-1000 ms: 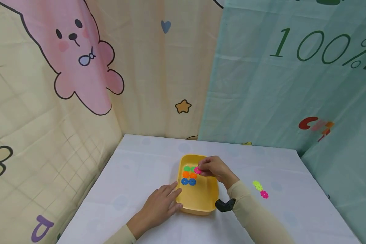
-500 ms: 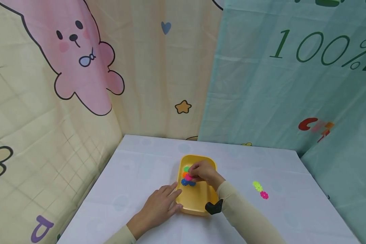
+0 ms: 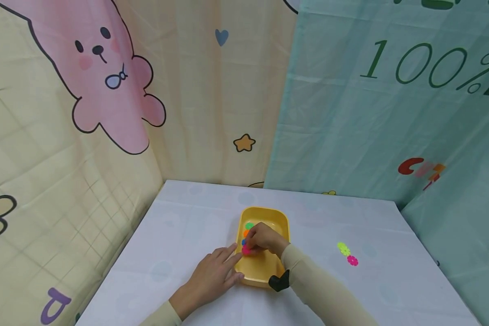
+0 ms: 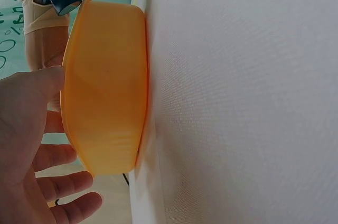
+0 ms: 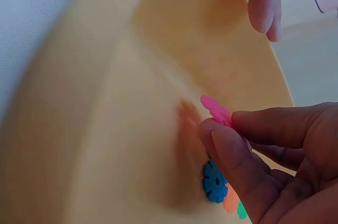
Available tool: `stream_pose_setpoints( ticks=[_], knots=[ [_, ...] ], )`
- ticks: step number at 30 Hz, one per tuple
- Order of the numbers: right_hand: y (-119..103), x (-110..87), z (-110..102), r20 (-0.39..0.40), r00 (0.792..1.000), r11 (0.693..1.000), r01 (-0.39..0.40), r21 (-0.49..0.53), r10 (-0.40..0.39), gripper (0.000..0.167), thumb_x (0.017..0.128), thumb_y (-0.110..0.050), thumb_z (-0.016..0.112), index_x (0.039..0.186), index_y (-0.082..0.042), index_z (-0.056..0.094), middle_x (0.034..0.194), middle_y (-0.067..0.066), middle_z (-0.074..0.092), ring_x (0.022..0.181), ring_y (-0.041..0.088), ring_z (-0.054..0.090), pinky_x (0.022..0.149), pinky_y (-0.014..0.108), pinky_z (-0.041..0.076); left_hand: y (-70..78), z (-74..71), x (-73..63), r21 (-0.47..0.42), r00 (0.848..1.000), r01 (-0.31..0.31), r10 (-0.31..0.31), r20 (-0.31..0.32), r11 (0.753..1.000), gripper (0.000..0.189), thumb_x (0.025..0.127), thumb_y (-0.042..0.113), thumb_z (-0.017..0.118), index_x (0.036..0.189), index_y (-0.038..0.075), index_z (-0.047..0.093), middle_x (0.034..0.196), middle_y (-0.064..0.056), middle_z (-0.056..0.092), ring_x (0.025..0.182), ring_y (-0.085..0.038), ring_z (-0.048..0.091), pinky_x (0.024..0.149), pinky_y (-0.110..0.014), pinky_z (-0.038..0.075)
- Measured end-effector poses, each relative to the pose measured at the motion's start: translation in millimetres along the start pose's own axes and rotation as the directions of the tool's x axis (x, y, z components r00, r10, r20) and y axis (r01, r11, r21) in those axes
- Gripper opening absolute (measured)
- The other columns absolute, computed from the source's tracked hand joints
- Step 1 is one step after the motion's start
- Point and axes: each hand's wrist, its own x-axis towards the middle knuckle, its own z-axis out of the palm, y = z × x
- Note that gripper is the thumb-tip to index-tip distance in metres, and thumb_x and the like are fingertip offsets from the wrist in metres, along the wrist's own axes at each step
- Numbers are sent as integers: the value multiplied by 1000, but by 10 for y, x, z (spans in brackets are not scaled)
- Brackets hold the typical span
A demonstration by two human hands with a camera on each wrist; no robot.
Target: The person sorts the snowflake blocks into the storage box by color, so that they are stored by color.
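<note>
My right hand (image 3: 265, 238) pinches a pink flower-shaped plastic disc (image 5: 216, 110) between thumb and fingertips, low inside a yellow tray (image 3: 262, 274). In the right wrist view a blue notched disc (image 5: 215, 182) lies on the tray floor just past the fingers, with orange (image 5: 231, 198) and green (image 5: 242, 210) discs behind it. The head view shows a green disc (image 3: 249, 225) at the far end of that row; my right hand hides part of the discs. My left hand (image 3: 212, 276) rests on the tray's left rim, fingers spread and fairly straight.
On the white table (image 3: 179, 217), right of the tray, lie a yellow-green disc pair (image 3: 344, 248) and a pink disc (image 3: 352, 261) touching end to end. Printed curtains (image 3: 203, 90) stand behind the table and along both sides.
My right hand has moved the pink disc left and nearer, from beside the green discs to below the blue ones. The left hand has stayed at the rim.
</note>
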Motion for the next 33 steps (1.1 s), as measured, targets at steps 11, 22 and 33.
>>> stream_pose_setpoints(
  ticks=[11, 22, 33],
  knots=[
    [-109, -14, 79, -11, 1000, 997, -27, -71, 26, 4, 89, 7, 69, 90, 3, 69, 83, 11, 68, 68, 19, 67, 67, 29, 61, 2, -18, 3, -16, 999, 20, -19, 39, 1000, 57, 100, 56, 56, 143, 19, 60, 154, -6, 50, 129, -26, 55, 96, -49, 54],
    [-119, 31, 57, -60, 998, 988, -45, -149, 37, 8, 87, 5, 73, 95, 1, 75, 86, 10, 68, 76, 26, 70, 73, 35, 62, 2, -23, 8, -6, 997, 34, -33, 65, 999, 61, 99, 60, 54, 145, 21, 58, 156, -5, 49, 131, -26, 54, 98, -49, 53],
    [-107, -7, 4, -40, 999, 981, -40, -192, 33, 7, 90, -1, 74, 96, 0, 76, 86, 10, 68, 72, 26, 68, 70, 35, 62, 2, -6, 15, -2, 997, 35, -35, 68, 999, 61, 99, 60, 54, 146, 20, 57, 156, -5, 48, 131, -27, 54, 99, -49, 53]
  ],
)
